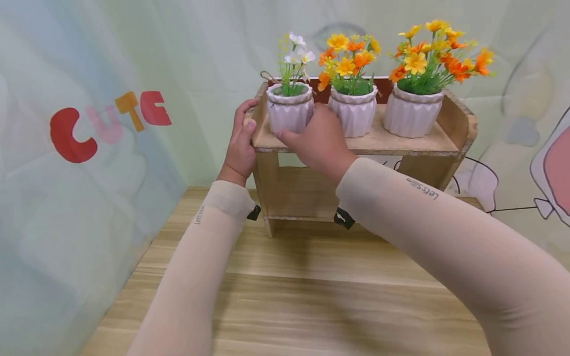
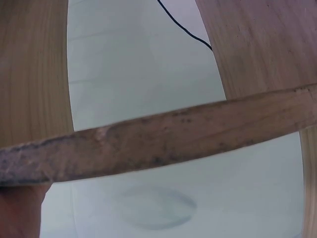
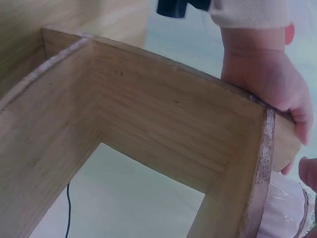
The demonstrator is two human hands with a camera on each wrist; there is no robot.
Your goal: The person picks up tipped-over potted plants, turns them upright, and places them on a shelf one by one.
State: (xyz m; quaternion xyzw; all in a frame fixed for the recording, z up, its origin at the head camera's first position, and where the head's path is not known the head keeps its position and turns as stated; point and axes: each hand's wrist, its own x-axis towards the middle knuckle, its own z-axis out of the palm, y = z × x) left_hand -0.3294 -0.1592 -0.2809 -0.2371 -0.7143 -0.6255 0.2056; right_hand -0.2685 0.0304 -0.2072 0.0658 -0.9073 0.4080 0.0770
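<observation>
A small wooden shelf (image 1: pixel 401 143) stands on a wooden table and carries three white ribbed pots of artificial flowers. My left hand (image 1: pixel 239 148) grips the shelf's left side panel, fingers over its top edge and thumb on the front. The right wrist view shows that left hand (image 3: pixel 267 84) curled over the panel. My right hand (image 1: pixel 318 141) wraps the front and right side of the leftmost pot (image 1: pixel 288 111), which holds white flowers. The same pot (image 3: pixel 285 210) appears wrapped in clear film. In the left wrist view only a worn shelf edge (image 2: pixel 173 141) and a bit of thumb (image 2: pixel 20 213) show.
The middle pot (image 1: pixel 356 116) and the right pot (image 1: pixel 411 116) hold orange and yellow flowers, close beside my right hand. The shelf's lower level (image 1: pixel 303 198) holds nothing. A printed cloth backdrop (image 1: pixel 111 123) hangs behind and at the left. The wooden tabletop (image 1: pixel 311 296) stretches in front.
</observation>
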